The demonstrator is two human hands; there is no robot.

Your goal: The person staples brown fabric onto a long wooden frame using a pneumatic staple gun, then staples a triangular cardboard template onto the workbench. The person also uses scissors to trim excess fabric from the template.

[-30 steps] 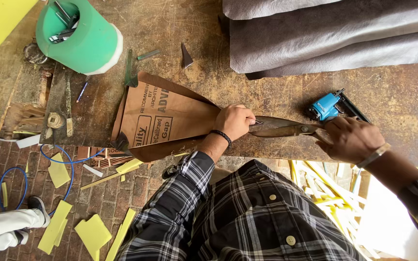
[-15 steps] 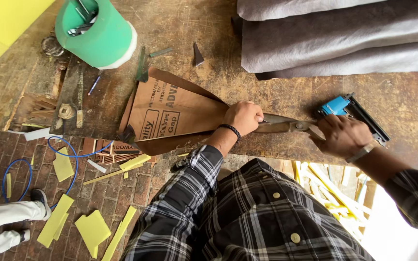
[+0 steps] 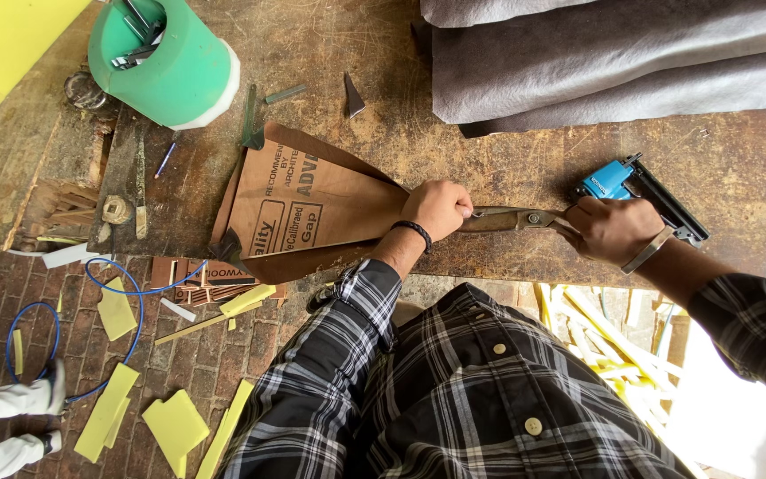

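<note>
A brown cardboard pattern [image 3: 308, 204] with printing lies on a brown leather piece [image 3: 268, 264] at the front edge of the worn wooden workbench [image 3: 383, 89]. My left hand [image 3: 437, 208] is closed on the right tip of the cardboard and leather, pinning it down. My right hand [image 3: 612, 229] grips the handles of metal shears [image 3: 509, 219], whose blades point left and reach my left hand's fingers. A blue staple gun [image 3: 631, 188] lies just beyond my right hand.
A green cylinder tub [image 3: 163, 66] holding tools stands at the back left. Folded grey leather [image 3: 613, 58] covers the back right. Small offcuts and hand tools [image 3: 139, 182] lie on the left of the bench. Yellow foam scraps [image 3: 175, 424], a blue cable [image 3: 135, 302] and another person's white-trousered legs [image 3: 6, 417] are on the brick floor.
The shears have slid left, so their blades now meet my left hand. My right hand followed them along the bench edge. The view has shifted slightly.
</note>
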